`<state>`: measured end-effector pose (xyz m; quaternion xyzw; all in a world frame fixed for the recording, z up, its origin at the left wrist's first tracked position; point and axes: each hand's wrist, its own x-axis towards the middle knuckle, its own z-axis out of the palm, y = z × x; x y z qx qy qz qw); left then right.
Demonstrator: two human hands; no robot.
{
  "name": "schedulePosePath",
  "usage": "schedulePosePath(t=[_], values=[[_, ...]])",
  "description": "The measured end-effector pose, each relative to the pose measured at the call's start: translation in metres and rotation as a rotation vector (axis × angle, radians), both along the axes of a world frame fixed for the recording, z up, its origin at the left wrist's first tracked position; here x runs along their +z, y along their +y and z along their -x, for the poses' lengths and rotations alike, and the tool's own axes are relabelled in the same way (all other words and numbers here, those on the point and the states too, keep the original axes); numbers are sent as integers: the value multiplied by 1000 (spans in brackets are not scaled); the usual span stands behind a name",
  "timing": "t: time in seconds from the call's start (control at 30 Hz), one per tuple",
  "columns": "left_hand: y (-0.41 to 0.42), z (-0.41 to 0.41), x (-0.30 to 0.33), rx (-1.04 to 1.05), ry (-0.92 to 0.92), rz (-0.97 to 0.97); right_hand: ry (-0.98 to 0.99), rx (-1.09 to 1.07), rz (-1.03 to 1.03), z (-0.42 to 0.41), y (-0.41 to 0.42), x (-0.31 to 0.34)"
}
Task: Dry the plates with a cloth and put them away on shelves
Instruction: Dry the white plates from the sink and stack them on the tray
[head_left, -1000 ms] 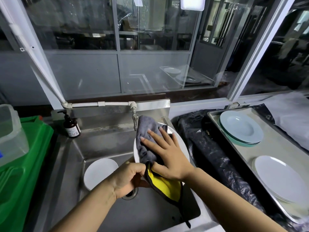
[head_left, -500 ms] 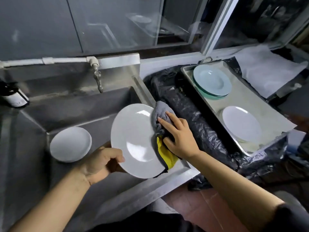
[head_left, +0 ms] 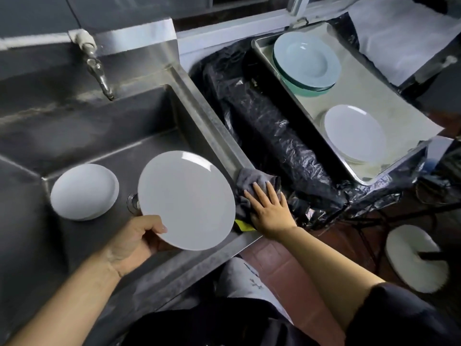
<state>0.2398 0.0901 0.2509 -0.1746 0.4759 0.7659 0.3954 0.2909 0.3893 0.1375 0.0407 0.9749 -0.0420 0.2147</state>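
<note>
My left hand [head_left: 136, 239] grips the near rim of a white plate [head_left: 185, 198] and holds it over the steel sink [head_left: 199, 116]. My right hand [head_left: 269, 208] lies flat with straight fingers on a grey and yellow cloth [head_left: 252, 178] at the sink's right front corner, beside the plate. A second white plate [head_left: 84, 191] lies in the sink basin to the left. On the steel tray [head_left: 369, 96] at the right sit a stack of pale green plates [head_left: 306, 59] and a white plate [head_left: 354, 132].
A tap [head_left: 96, 66] hangs over the back of the sink. Black plastic sheeting [head_left: 269, 131] fills the gap between sink and tray. A white round object [head_left: 416, 255] lies on the tiled floor at the right. White sheeting [head_left: 399, 36] covers the far right corner.
The cloth has come off the plate and now rests on the sink's right corner under my flat right hand. My left hand has kept the plate. The view has tilted down and right.
</note>
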Motion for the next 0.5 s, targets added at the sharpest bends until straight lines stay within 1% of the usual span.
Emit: schedulePosePath(t=[0.17, 0.27, 0.33, 0.43, 0.5], values=[[14, 0, 1, 12, 11, -16, -38, 0, -14, 4, 1, 5], [21, 6, 6, -11, 27, -14, -13, -1, 43, 6, 3, 18], [27, 11, 10, -30, 19, -17, 39, 4, 70, 7, 7, 29], [47, 20, 22, -72, 25, -13, 187, 6, 71, 6, 23, 55], [66, 25, 30, -91, 43, -15, 242, -19, 161, 6, 38, 74]])
